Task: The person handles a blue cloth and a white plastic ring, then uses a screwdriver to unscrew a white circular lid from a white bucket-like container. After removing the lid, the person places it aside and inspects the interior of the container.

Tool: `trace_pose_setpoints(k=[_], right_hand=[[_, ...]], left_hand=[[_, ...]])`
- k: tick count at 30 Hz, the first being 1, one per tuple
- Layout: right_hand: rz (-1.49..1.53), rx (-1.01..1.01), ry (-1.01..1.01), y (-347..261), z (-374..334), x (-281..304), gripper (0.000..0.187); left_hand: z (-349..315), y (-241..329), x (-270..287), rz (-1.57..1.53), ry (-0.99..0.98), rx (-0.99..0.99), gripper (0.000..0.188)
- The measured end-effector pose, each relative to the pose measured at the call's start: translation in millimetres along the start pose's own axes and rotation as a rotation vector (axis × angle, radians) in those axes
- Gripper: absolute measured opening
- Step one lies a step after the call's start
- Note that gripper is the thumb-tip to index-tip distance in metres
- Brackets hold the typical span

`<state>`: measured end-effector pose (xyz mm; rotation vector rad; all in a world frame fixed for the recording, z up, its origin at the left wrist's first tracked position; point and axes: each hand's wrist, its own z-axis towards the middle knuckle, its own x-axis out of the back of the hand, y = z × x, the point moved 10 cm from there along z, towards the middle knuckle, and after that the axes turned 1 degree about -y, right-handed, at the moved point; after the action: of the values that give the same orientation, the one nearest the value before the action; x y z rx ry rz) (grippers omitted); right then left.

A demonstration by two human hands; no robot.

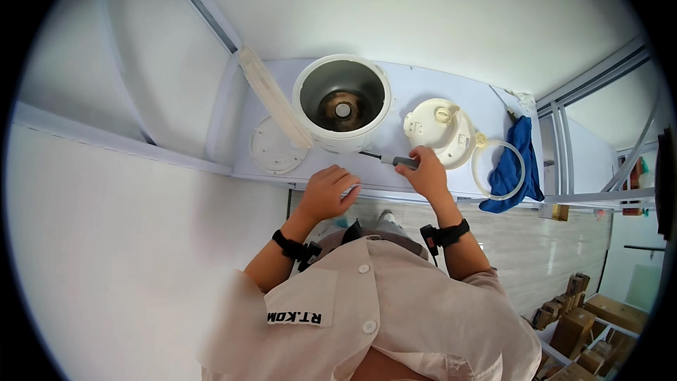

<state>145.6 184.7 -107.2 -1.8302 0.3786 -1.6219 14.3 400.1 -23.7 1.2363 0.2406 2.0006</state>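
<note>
A screwdriver (398, 161) with a grey handle is gripped in my right hand (426, 173), its dark shaft pointing left toward the foot of a white rice cooker body (343, 142). The cooker stands upright with no lid on it, and its grey inside has a brown-stained bottom with a round centre piece. Near the table's front edge, my left hand (330, 194) is held with its fingers loosely bent and thumb apart, nothing visible in it. Right of the cooker lies a cream cooker lid (462, 132), close to my right hand.
A round white plate (271, 152) lies left of the cooker, partly under a long pale strip (271, 92). At the right are a translucent ring (474, 173), a blue cloth (520, 152) and a thin tool (502, 101). Metal frames flank the table; cardboard boxes (571, 330) stand lower right.
</note>
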Motion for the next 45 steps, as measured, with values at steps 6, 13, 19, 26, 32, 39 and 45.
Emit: trace_pose_setpoints(k=[6,13,19,26,32,39,45], right_hand=[[-0.174,0.204,0.026,0,-7,-15,0.040],[-0.220,0.251,0.056,5,-12,-12,0.035],[0.055,0.237,0.066,11,-16,17,0.022],[-0.138,-0.215,0.310,110,-26,115,0.016],[-0.432,-0.269,0.198,176,-40,129,0.031],[-0.399,-0.280,0.128,199,-42,113,0.024],[-0.372,-0.218,0.179,203,-38,122,0.013]], left_hand=[[19,-7,-68,0.052,-0.035,0.074,0.031],[21,-32,-126,0.114,-0.107,0.276,0.032],[27,-31,-139,0.183,-0.021,0.248,0.025],[41,-13,-146,0.099,-0.057,0.279,0.026],[45,-9,-158,0.106,-0.032,0.278,0.026],[68,22,-162,0.098,0.002,0.190,0.023],[79,29,-175,0.031,-0.013,0.220,0.021]])
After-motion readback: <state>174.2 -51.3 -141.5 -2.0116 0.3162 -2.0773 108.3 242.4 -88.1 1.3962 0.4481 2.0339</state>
